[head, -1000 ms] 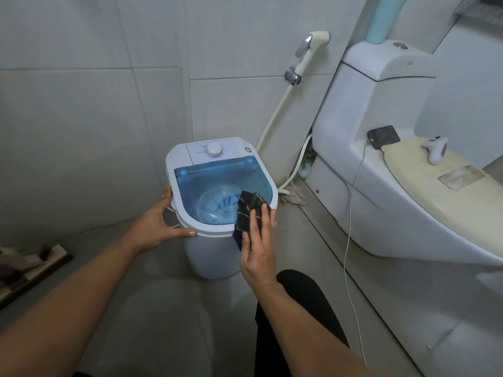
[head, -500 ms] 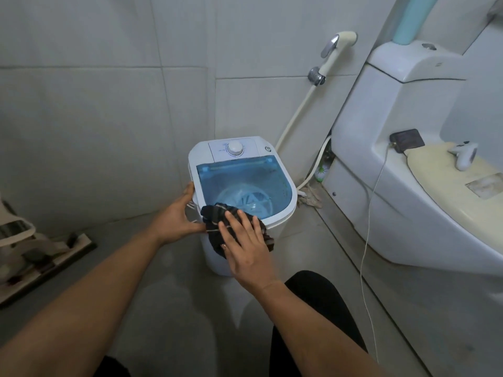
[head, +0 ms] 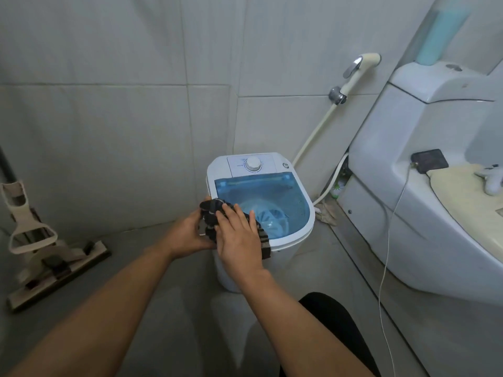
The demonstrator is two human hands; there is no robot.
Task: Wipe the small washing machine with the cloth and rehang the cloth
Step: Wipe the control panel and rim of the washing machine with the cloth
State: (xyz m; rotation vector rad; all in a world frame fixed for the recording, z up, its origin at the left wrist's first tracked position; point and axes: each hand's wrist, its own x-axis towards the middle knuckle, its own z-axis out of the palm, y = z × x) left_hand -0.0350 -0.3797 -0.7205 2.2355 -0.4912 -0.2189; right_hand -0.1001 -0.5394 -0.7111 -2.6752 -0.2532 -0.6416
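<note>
The small washing machine (head: 296,242) is white with a clear blue lid and a round dial at the back; it stands on the floor by the tiled wall. A dark striped cloth (head: 211,210) lies bunched over its front-left rim, one end hanging down the front. My right hand (head: 239,240) lies flat on the cloth, fingers spread, pressing it onto the lid. My left hand (head: 187,232) grips the machine's left side just under the rim, touching the cloth's edge.
A white toilet (head: 424,186) stands at the right, with a dark device and a white controller on its lid and a thin cable hanging to the floor. A bidet sprayer (head: 356,69) hangs on the wall. A flat mop (head: 54,265) lies at the left.
My right hand has slid the cloth along the front rim from the right corner to the left corner. The left hand has stayed on the machine's left side.
</note>
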